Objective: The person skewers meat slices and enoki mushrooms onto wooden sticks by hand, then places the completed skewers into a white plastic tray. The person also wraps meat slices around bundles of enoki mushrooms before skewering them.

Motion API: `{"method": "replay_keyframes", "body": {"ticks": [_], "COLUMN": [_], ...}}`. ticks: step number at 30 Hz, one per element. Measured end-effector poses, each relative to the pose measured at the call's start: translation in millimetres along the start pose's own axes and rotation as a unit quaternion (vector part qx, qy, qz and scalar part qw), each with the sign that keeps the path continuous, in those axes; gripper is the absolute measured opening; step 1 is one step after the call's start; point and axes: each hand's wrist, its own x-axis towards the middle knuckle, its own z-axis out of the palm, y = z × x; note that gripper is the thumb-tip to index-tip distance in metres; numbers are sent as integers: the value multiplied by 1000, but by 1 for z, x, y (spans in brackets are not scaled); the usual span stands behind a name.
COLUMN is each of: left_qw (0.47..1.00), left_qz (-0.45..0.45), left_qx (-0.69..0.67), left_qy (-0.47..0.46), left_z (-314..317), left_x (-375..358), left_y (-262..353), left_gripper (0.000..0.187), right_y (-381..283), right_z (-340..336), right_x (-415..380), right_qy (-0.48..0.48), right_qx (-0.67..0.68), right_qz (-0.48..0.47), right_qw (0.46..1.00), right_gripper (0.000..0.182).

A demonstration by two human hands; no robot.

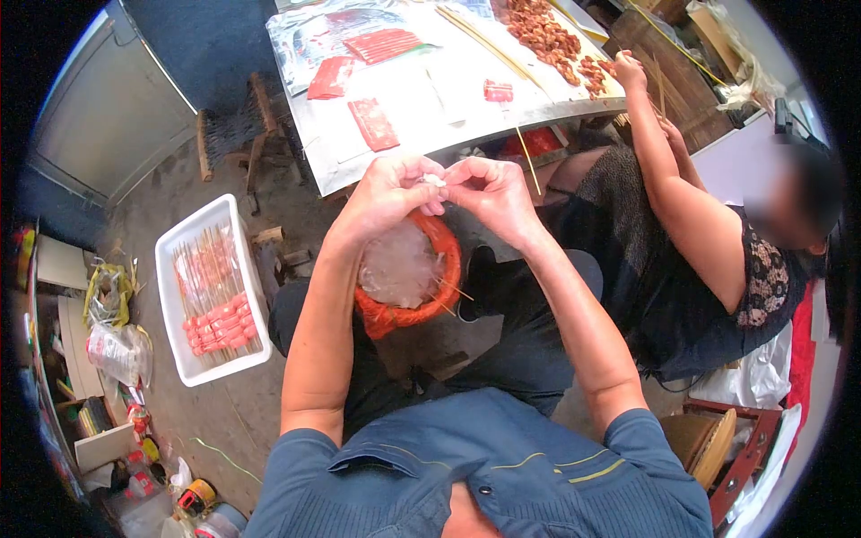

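My left hand point(390, 195) and my right hand point(496, 199) meet in front of the table edge, fingertips pinched. Between them is a small crumpled white piece point(434, 180), too small to name for sure, perhaps plastic film. Below them stands a bin lined with an orange bag point(369, 309), filled with clear crumpled plastic point(399, 264) and a few thin sticks. Beyond my hands, red flat packs point(373, 124) lie on the white table point(421, 103). A wooden skewer point(527, 160) with a red piece point(498, 91) on its end juts over the table edge.
On the left floor, a white tray point(170, 309) holds several red skewers point(220, 325). Another person point(682, 197) sits at the right, one hand near brown meat pieces point(543, 36) on the table. Long sticks point(484, 40) lie there too. A stool point(235, 134) stands behind the tray.
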Motion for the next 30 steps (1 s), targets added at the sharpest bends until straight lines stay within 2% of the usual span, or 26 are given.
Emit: {"method": "replay_keyframes", "body": {"ticks": [4, 6, 9, 12, 14, 16, 18, 20, 22, 24, 26, 30], "left_qw": [1000, 1000, 997, 991, 976, 971, 935, 925, 903, 901, 845, 837], "left_qz": [-1, 8, 18, 53, 112, 93, 97, 129, 173, 166, 198, 187], "left_qx": [-1, 8, 31, 68, 89, 64, 225, 222, 281, 290, 405, 437], "left_qy": [17, 27, 63, 105, 166, 210, 257, 279, 277, 277, 287, 270], "left_z": [0, -3, -12, -19, -26, -31, -40, -50, -59, -62, -65, -61], "left_x": [-1, 1, 2, 1, 3, 2, 7, 21, 30, 33, 37, 36], "left_y": [1, -4, -9, -10, -9, 0, 8, -3, -8, -17, -24, -19], "left_gripper": [10, 10, 10, 9, 9, 9, 10, 11, 12, 13, 13, 19], "right_y": [-8, -14, -13, -18, -21, -22, -21, -14, -7, 0, 6, 11], "right_z": [5, 8, 16, 23, 27, 31, 33, 37, 38, 39, 40, 38], "right_x": [3, 5, 13, 28, 44, 61, 78, 93, 102, 105, 106, 106], "right_qy": [20, 32, 40, 40, 33, 25, 17, 20, 4, -14, -27, -41], "right_qx": [-44, -129, -117, -154, -159, -161, -208, -192, -206, -221, -262, -291], "right_qz": [-51, -115, -135, -157, -182, -208, -226, -251, -249, -236, -248, -259], "right_qw": [998, 984, 983, 975, 970, 965, 952, 948, 946, 946, 932, 920], "right_gripper": [2, 1, 3, 4, 4, 5, 4, 7, 7, 6, 5, 5]}}
